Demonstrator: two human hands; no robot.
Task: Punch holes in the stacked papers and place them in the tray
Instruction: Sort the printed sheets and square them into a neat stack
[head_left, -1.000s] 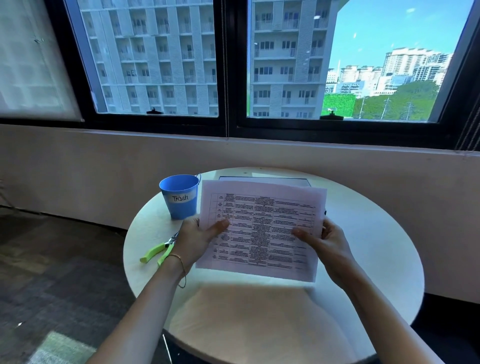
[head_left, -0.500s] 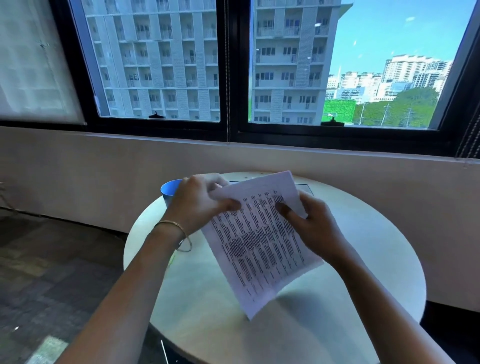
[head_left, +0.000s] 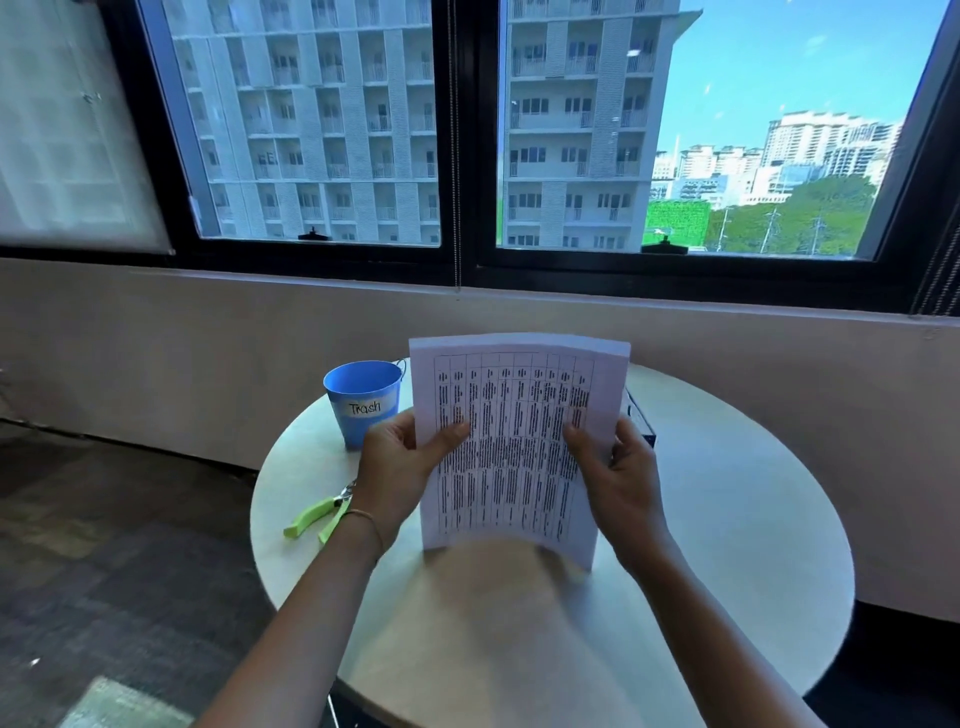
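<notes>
A stack of printed papers (head_left: 514, 441) stands upright in portrait on its bottom edge on the round white table (head_left: 727, 519). My left hand (head_left: 397, 467) grips its left side, thumb on the printed face. My right hand (head_left: 618, 478) grips its right side in the same way. A hole punch with green handles (head_left: 317, 514) lies on the table to the left of my left wrist. Behind the papers, a dark tray (head_left: 640, 421) shows only by its right corner.
A blue bucket labelled "Trash" (head_left: 363, 400) stands at the table's back left. A wall and a large window rise just behind the table. Dark floor lies to the left.
The stack was held landscape and flat, then turned; now it stands upright in portrait with its bottom edge down on the table, a hand on each side.
</notes>
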